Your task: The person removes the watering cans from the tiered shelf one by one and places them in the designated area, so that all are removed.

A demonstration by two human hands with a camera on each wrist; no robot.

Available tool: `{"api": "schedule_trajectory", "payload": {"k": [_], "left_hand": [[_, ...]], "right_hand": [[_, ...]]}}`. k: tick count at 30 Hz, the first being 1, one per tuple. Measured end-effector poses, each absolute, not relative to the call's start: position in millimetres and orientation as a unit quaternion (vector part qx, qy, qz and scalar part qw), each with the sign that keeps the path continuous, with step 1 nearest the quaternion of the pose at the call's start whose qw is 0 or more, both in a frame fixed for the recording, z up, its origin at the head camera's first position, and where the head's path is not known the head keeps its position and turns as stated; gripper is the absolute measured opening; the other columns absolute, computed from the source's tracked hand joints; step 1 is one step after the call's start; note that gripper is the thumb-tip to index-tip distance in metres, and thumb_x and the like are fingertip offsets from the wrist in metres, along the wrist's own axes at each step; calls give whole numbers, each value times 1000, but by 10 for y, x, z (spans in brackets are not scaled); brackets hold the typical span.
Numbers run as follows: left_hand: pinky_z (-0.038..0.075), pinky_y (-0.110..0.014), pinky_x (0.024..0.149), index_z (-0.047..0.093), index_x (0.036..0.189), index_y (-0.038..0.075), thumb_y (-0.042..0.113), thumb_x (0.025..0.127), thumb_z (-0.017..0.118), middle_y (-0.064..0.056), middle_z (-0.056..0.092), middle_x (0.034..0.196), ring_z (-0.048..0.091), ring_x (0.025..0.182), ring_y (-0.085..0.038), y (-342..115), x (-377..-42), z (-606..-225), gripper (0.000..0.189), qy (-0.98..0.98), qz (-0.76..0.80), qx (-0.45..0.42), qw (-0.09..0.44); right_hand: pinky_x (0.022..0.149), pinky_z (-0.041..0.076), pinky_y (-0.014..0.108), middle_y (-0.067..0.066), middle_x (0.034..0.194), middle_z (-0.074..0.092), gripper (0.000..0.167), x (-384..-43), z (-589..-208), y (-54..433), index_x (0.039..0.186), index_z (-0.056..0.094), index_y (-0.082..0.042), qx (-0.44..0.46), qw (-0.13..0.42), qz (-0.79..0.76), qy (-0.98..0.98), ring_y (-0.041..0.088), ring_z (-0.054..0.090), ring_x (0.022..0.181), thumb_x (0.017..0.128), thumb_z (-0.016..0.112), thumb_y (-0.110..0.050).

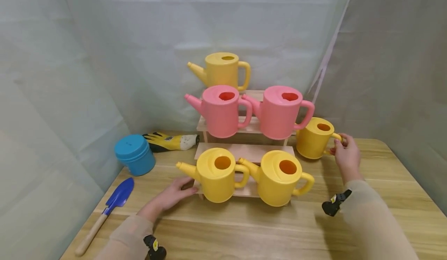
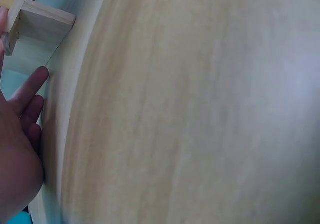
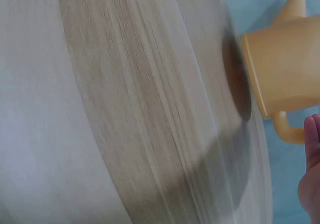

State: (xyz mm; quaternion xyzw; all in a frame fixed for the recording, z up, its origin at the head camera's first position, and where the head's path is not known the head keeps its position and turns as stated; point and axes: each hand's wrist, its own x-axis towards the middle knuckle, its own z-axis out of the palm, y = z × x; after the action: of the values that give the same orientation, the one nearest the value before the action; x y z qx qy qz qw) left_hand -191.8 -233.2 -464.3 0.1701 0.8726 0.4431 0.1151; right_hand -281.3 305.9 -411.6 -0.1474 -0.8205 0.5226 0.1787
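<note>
My right hand (image 1: 347,155) grips the handle of a yellow watering can (image 1: 312,139) at the stand's right side. In the right wrist view this watering can (image 3: 285,67) is upright relative to the table, its base close to the wood; whether it touches is unclear. My left hand (image 1: 174,194) rests by the left end of the wooden stepped stand (image 1: 241,151), fingers extended, thumb at the lowest shelf. Two yellow watering cans (image 1: 217,178) stand on the lowest step. Higher up are two pink watering cans (image 1: 221,114), and one yellow watering can (image 1: 221,71) is on top.
On the left lie a blue trowel (image 1: 120,193) with a wooden handle, a blue lidded tub (image 1: 134,155) and a yellow-and-black work glove (image 1: 169,141). Pale cloth (image 1: 139,39) hangs behind and beside the wooden table (image 1: 244,236).
</note>
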Motion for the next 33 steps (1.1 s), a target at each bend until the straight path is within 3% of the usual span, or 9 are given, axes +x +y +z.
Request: {"api": "schedule_trajectory", "payload": {"k": [14, 25, 29, 31, 33], "left_hand": [[20, -58, 104, 38, 144, 19, 48, 90, 56, -12, 37, 145, 30, 134, -35, -2277, -1876, -4667, 64, 888, 434, 110, 107], [26, -55, 102, 41, 142, 19, 50, 86, 60, -15, 41, 142, 36, 130, -35, -2168, -1849, -4709, 67, 897, 432, 75, 59], [41, -43, 86, 51, 128, 19, 44, 86, 62, -9, 57, 110, 52, 103, -26, -2136, -1863, -4723, 50, 897, 434, 75, 46], [39, -38, 75, 52, 120, 20, 41, 86, 62, -4, 53, 93, 49, 88, -21, -2122, -1873, -4729, 40, 899, 430, 79, 38], [36, -36, 73, 51, 119, 20, 39, 87, 61, -3, 50, 88, 46, 84, -20, -2118, -1883, -4738, 39, 898, 431, 84, 32]], "right_hand": [[68, 51, 21, 21, 125, 50, 43, -2809, -4201, 3020, 140, 37, -7, -166, 161, 524, -820, -6, 54, 65, 100, 42, -22], [67, 50, 18, 21, 121, 49, 42, -2801, -4246, 3050, 139, 37, -6, -163, 159, 529, -817, -3, 55, 68, 100, 41, -19], [67, 51, 20, 24, 121, 49, 41, -2797, -4271, 3070, 139, 37, -4, -155, 160, 530, -818, -4, 55, 66, 100, 41, -18], [68, 51, 21, 24, 121, 49, 42, -2798, -4278, 3082, 139, 36, -4, -151, 157, 527, -821, -4, 55, 66, 100, 40, -18], [68, 51, 21, 25, 122, 49, 42, -2802, -4276, 3092, 139, 35, -3, -146, 155, 529, -821, -4, 56, 67, 100, 39, -18]]}}
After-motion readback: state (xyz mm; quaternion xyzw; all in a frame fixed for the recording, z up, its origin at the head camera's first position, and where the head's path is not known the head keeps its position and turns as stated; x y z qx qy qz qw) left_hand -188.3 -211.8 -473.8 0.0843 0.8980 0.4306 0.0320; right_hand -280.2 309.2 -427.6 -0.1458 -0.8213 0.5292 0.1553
